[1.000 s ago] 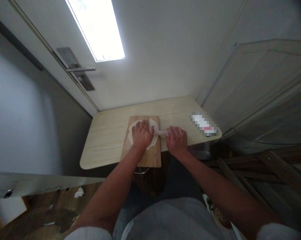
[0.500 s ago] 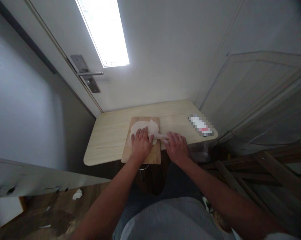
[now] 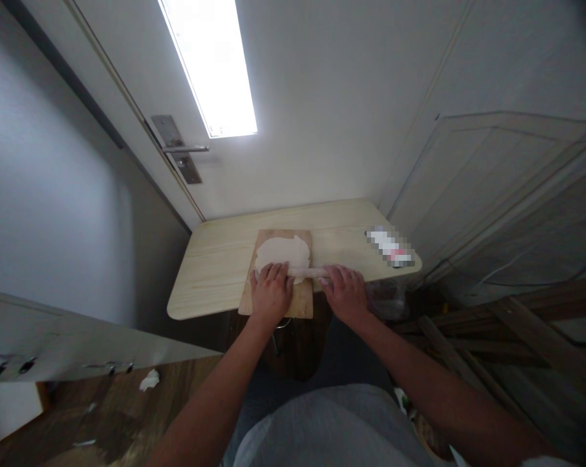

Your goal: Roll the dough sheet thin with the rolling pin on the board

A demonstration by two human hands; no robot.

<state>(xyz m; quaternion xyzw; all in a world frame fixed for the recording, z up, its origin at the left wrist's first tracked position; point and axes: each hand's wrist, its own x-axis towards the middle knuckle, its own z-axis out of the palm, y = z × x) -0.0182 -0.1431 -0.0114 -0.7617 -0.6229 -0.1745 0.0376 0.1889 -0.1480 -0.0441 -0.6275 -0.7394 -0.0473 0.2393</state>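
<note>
A pale sheet of dough (image 3: 281,251), flattened and uneven at its edge, lies on a wooden board (image 3: 301,301). Across its near part runs a light wooden rolling pin (image 3: 306,272). My left hand (image 3: 272,288) is over the pin's left end, fingers curled on it and hiding that end. Out past the board's right edge, my right hand (image 3: 345,290) grips the pin's other end.
The board rests on a light wooden table (image 3: 209,259) and overhangs its near edge. A blurred-out flat object (image 3: 390,246) lies at the table's right. Behind stands a door with a handle (image 3: 185,149); wooden planks (image 3: 531,324) lean at right, and crumpled paper (image 3: 149,380) is on the floor.
Both hands and the rolling pin have come slightly nearer to me, baring more of the dough's far part. My left fingers have drawn back off the dough. The camera view has shifted a little.
</note>
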